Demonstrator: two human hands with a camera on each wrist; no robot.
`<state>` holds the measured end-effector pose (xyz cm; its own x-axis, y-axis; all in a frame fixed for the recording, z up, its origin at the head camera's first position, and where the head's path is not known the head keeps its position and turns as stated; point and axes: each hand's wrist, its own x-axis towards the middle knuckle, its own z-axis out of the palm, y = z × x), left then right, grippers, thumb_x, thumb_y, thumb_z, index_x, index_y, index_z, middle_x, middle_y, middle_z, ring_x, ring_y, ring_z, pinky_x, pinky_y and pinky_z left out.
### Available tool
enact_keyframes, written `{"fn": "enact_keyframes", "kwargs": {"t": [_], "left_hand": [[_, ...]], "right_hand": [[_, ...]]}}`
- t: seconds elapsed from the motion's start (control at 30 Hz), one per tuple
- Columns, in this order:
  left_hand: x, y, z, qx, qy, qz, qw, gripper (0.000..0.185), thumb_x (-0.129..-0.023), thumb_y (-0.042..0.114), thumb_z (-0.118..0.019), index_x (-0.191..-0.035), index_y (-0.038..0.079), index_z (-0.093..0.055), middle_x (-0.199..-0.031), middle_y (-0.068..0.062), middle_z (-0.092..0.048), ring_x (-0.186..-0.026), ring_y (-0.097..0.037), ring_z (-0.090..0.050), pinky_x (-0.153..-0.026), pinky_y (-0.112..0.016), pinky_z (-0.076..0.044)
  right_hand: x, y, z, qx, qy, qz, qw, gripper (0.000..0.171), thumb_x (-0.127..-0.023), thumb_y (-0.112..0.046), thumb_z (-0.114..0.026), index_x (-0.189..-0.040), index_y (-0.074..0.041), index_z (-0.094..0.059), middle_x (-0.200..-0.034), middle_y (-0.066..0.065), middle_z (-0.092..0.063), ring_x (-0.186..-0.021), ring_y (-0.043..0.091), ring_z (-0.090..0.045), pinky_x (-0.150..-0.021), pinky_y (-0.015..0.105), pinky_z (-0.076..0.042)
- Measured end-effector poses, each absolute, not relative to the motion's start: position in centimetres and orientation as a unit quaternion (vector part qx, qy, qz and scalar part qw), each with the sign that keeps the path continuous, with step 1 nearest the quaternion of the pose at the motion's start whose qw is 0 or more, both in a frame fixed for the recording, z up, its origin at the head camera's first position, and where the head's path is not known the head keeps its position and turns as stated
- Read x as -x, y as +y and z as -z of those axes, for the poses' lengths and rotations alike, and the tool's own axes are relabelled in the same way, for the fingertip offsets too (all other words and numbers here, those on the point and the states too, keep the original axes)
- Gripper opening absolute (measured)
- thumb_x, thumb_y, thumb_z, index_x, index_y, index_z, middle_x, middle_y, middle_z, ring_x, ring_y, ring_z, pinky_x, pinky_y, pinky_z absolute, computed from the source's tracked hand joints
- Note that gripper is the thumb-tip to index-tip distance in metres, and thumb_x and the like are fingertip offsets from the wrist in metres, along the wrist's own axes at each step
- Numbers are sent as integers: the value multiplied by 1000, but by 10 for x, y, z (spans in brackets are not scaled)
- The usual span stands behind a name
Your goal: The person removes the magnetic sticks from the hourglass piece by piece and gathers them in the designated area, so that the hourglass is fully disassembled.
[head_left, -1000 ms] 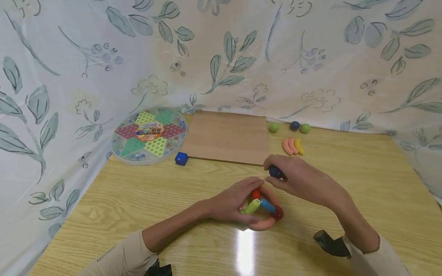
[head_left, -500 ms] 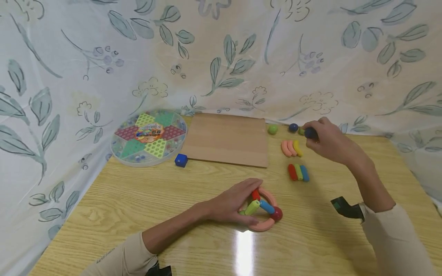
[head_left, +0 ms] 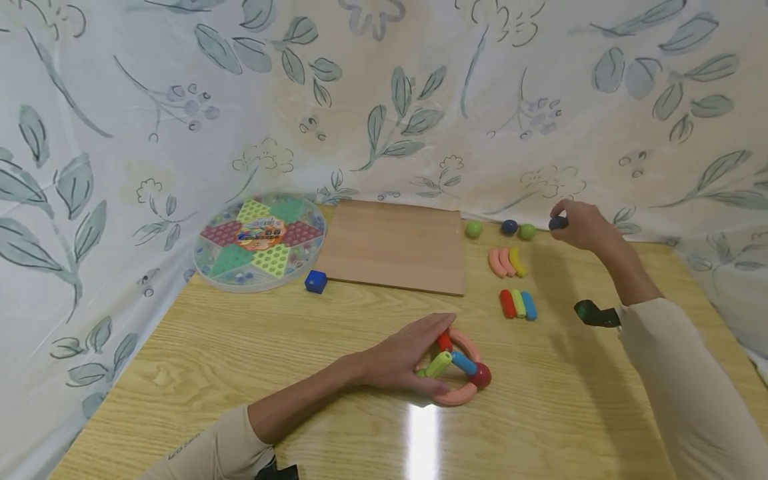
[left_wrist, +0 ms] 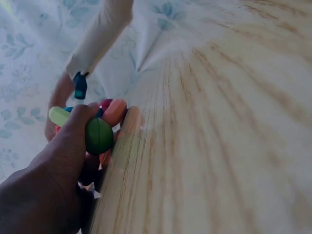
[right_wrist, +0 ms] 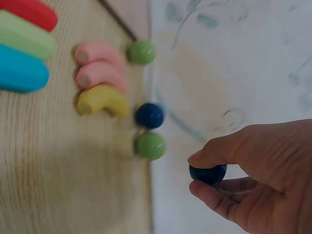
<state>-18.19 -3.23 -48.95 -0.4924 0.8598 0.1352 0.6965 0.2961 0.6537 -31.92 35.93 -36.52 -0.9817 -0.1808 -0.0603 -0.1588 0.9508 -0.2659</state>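
My left hand [head_left: 399, 360] grips one side of a toy built of magnetic sticks and balls on the table. The toy shows curved pink sticks [head_left: 457, 396], a red ball [head_left: 480, 375] and straight blue [head_left: 464, 363], light green [head_left: 439, 365] and red sticks [head_left: 445, 341]. Beside the left thumb, a green ball [left_wrist: 99, 136] shows in the left wrist view. At the back right, my right hand [head_left: 583, 225] pinches a dark blue ball [right_wrist: 208, 174] between thumb and fingers. It is raised to the right of a green ball [head_left: 527, 232] in the back row.
Another dark blue ball [head_left: 509, 227] and green ball [head_left: 474, 229] line the back edge. Before them lie curved pink [head_left: 497, 263] and yellow sticks [head_left: 517, 262], then straight red, green and blue sticks [head_left: 519, 304]. Leftward are a cardboard sheet [head_left: 396, 247], blue cube [head_left: 315, 281] and round game board [head_left: 260, 243].
Carrying the dark blue ball, my right hand has moved from beside the toy to the back right, uncovering the straight sticks. My left hand keeps its place on the toy.
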Motion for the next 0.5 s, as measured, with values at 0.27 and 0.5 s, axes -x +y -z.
{"fn": "enact_keyframes", "kwargs": {"t": [0.27, 0.5], "left_hand": [[181, -35, 491, -483, 798, -337, 129, 105, -94, 55, -67, -168, 11, -8, -175, -4, -21, -162, -23, -23, -129, -52, -29], [181, -35, 491, -498, 795, -329, 112, 104, -94, 51, -70, -168, 10, -9, -173, -8, -24, -161, -24, -25, -130, -49, -30]], "right_hand": [[341, 376, 401, 50, 986, 139, 74, 44, -95, -4, -60, -132, 18, -47, -139, 49, -44, -122, 62, -49, -102, 69, -45], [345, 379, 416, 30, 986, 149, 73, 50, -96, -10, -58, -134, 19, -43, -136, 48, -44, -126, 64, -46, -107, 70, -41]]}}
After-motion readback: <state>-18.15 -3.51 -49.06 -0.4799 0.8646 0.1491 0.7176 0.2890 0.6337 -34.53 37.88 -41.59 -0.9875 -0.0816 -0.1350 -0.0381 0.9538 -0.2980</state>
